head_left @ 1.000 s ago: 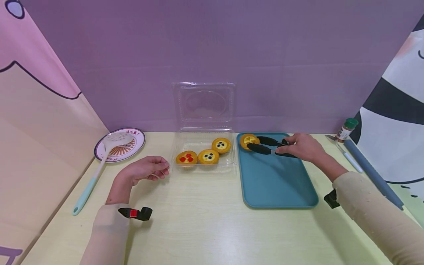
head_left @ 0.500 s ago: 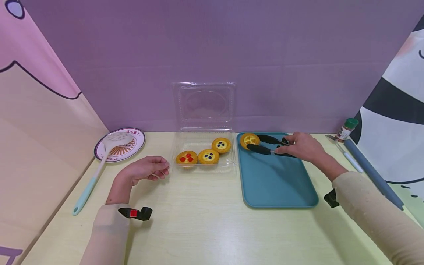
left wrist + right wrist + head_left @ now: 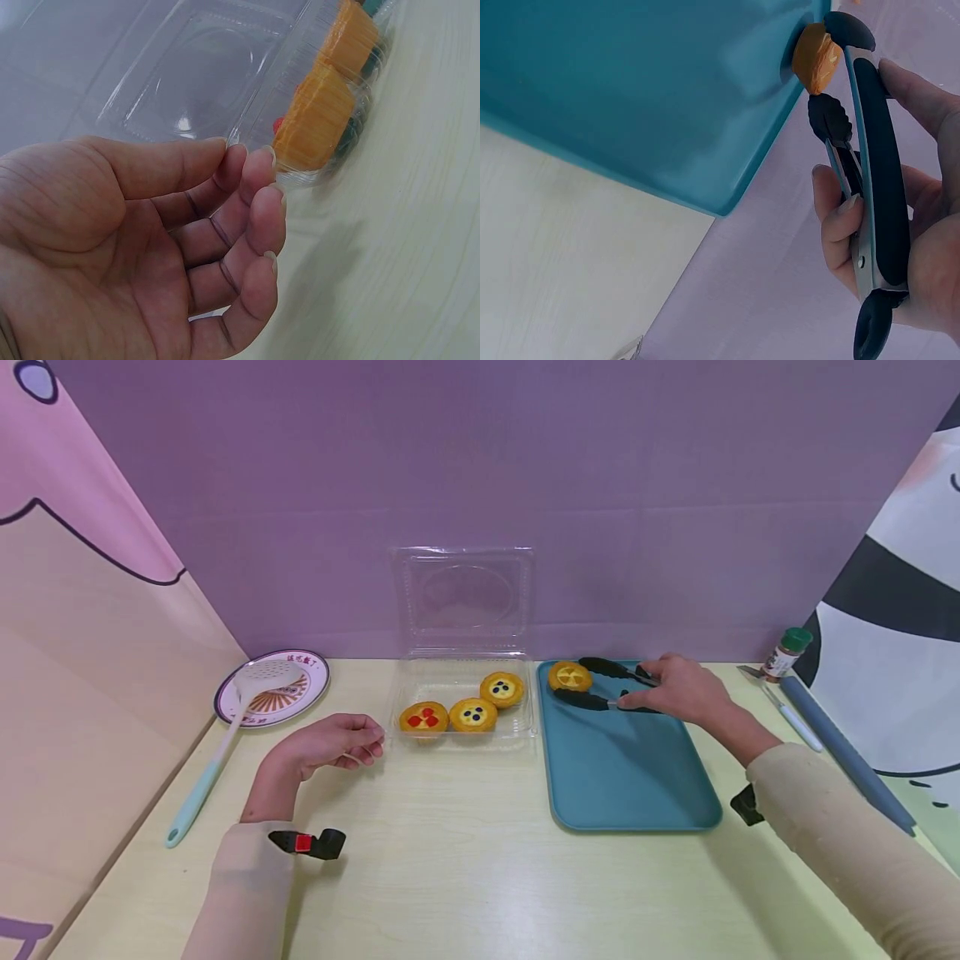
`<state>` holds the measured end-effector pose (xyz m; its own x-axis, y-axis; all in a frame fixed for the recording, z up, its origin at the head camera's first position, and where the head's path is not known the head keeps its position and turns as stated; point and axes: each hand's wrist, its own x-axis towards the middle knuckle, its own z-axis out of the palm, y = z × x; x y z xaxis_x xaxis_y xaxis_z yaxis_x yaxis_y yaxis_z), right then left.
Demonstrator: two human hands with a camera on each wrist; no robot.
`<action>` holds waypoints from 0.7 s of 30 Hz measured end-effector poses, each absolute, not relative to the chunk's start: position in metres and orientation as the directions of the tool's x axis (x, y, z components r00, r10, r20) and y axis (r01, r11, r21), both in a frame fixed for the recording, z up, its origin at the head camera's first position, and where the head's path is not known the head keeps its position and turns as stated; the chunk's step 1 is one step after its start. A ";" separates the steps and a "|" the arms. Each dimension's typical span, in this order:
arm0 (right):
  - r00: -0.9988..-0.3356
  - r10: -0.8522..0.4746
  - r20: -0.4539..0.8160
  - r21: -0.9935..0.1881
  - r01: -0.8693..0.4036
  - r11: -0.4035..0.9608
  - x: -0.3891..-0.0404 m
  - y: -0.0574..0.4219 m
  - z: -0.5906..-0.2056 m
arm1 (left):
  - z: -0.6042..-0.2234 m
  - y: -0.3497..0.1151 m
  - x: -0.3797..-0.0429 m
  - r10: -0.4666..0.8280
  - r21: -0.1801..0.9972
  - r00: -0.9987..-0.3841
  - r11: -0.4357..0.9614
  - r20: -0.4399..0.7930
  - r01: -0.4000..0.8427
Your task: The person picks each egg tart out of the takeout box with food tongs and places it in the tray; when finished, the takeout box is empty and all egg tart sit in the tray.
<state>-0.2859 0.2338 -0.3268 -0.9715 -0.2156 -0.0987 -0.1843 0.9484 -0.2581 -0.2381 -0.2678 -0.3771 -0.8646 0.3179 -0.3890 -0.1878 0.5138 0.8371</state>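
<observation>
Gleaming a bit, the thin clear plastic container (image 3: 441, 681) holds three round tarts (image 3: 472, 716) beside a smooth teal tray (image 3: 630, 777) with rounded corners, all on a pale wood-grain worktop (image 3: 465, 877). The yellow-topped tart (image 3: 568, 675) has a chunky golden crust and sits in the tray's far left corner, between the spread black tips of the tongs (image 3: 881, 172). Right hand (image 3: 678, 691) reaches over the tray, grip curled round those tongs, while the left hand (image 3: 330, 745) pinches the container's near left edge, other fingers loosely bent.

Soft glare on the tabletop (image 3: 517, 893), faint shadow across the tray (image 3: 615, 793).
</observation>
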 end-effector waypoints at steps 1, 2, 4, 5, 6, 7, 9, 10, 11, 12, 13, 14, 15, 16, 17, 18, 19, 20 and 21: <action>-0.971 -0.217 -0.099 -0.256 -0.186 0.949 -0.286 0.233 -0.327 | -0.377 -0.268 -0.238 0.317 0.837 -0.865 0.513 -0.389 -0.189; -0.971 -0.220 -0.097 -0.252 -0.190 0.949 -0.287 0.233 -0.327 | -0.377 -0.268 -0.238 0.316 0.837 -0.865 0.514 -0.390 -0.190; -0.970 -0.224 -0.093 -0.248 -0.195 0.949 -0.287 0.232 -0.326 | -0.378 -0.268 -0.238 0.316 0.837 -0.865 0.513 -0.391 -0.191; -0.971 -0.224 -0.088 -0.246 -0.197 0.949 -0.287 0.231 -0.327 | -0.378 -0.268 -0.238 0.316 0.837 -0.864 0.513 -0.392 -0.191; -0.970 -0.226 -0.084 -0.243 -0.200 0.949 -0.287 0.231 -0.326 | -0.378 -0.268 -0.239 0.316 0.836 -0.864 0.514 -0.392 -0.192; -0.970 -0.228 -0.081 -0.242 -0.202 0.949 -0.287 0.231 -0.326 | -0.378 -0.268 -0.239 0.316 0.836 -0.864 0.514 -0.393 -0.192; -0.971 -0.227 -0.077 -0.243 -0.203 0.948 -0.287 0.230 -0.326 | -0.378 -0.268 -0.239 0.315 0.835 -0.864 0.516 -0.394 -0.193; -0.971 -0.228 -0.075 -0.244 -0.204 0.948 -0.287 0.230 -0.326 | -0.377 -0.268 -0.239 0.314 0.834 -0.864 0.516 -0.394 -0.193; -0.971 -0.227 -0.074 -0.244 -0.203 0.948 -0.287 0.229 -0.325 | -0.377 -0.268 -0.239 0.313 0.834 -0.864 0.517 -0.395 -0.194; -0.971 -0.227 -0.073 -0.244 -0.203 0.948 -0.287 0.229 -0.325 | -0.377 -0.268 -0.239 0.312 0.833 -0.864 0.518 -0.396 -0.195; -0.971 -0.227 -0.073 -0.244 -0.203 0.948 -0.287 0.229 -0.325 | -0.377 -0.268 -0.239 0.310 0.833 -0.864 0.518 -0.396 -0.196; -0.971 -0.226 -0.073 -0.244 -0.202 0.948 -0.287 0.229 -0.325 | -0.377 -0.268 -0.239 0.310 0.833 -0.864 0.518 -0.397 -0.197; -0.971 -0.226 -0.073 -0.243 -0.202 0.949 -0.287 0.228 -0.325 | -0.377 -0.268 -0.239 0.310 0.833 -0.864 0.517 -0.397 -0.197; -0.971 -0.227 -0.072 -0.243 -0.204 0.948 -0.287 0.228 -0.325 | -0.377 -0.268 -0.239 0.311 0.833 -0.863 0.517 -0.397 -0.197; -0.971 -0.228 -0.072 -0.242 -0.204 0.949 -0.287 0.228 -0.325 | -0.377 -0.268 -0.238 0.311 0.833 -0.863 0.516 -0.398 -0.199; -0.971 -0.229 -0.072 -0.240 -0.206 0.949 -0.287 0.228 -0.325 | -0.377 -0.268 -0.238 0.311 0.833 -0.863 0.516 -0.398 -0.199; -0.971 -0.230 -0.072 -0.239 -0.207 0.949 -0.287 0.228 -0.325 | -0.377 -0.268 -0.238 0.312 0.834 -0.862 0.515 -0.398 -0.199; -0.970 -0.230 -0.073 -0.238 -0.207 0.949 -0.287 0.228 -0.325 | -0.377 -0.268 -0.238 0.313 0.835 -0.862 0.514 -0.398 -0.199; -0.970 -0.230 -0.073 -0.236 -0.208 0.949 -0.287 0.228 -0.326 | -0.377 -0.268 -0.238 0.314 0.835 -0.862 0.514 -0.398 -0.198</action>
